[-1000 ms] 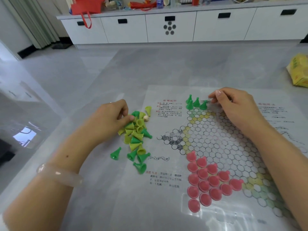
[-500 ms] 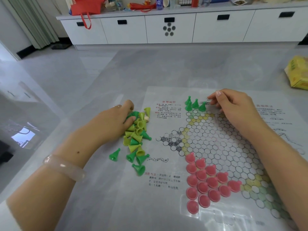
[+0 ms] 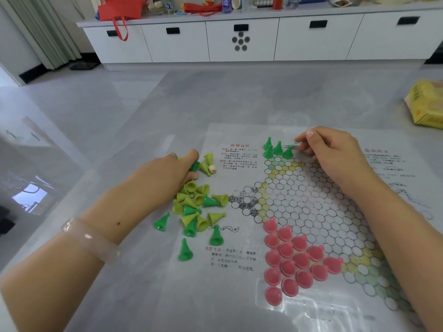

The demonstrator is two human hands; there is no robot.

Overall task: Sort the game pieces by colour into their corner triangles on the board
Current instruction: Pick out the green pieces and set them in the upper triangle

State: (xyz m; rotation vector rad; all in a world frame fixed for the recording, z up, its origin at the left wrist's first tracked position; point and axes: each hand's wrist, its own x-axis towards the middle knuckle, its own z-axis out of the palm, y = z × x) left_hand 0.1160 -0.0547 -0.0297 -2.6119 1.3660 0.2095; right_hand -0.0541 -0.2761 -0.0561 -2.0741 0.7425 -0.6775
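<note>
Green and yellow-green cone pieces (image 3: 194, 207) lie tumbled in a loose pile at centre-left, partly on the board sheet (image 3: 239, 291) edge, partly on the grey tabletop (image 3: 143, 295). Four dark green cones (image 3: 275, 148) stand upright in the board's upper corner triangle, centre-top of the sheet. Pink pieces (image 3: 292, 259) fill the lower triangle, seen from above so only round bases and small knobs show.

Left hand (image 3: 165, 178) sits over the pile's upper end, fingers curled round a dark green piece (image 3: 194, 166); most of that piece is hidden under fingers & thumb. A small pale die (image 3: 212, 168) lies just beside it, face unreadable.

Right hand (image 3: 333, 154) rests on the board right of the standing cones, fingertips bunched close to the nearest cone; can't tell if they pinch anything, a tiny dark shape there is too small to make out. Right forearm covers part of the board's right side.

Board print is faint, text blurred. Yellow box (image 3: 426, 104) at right edge is cut off. White cabinet (image 3: 239, 41) runs along the top, clutter on it cropped.
</note>
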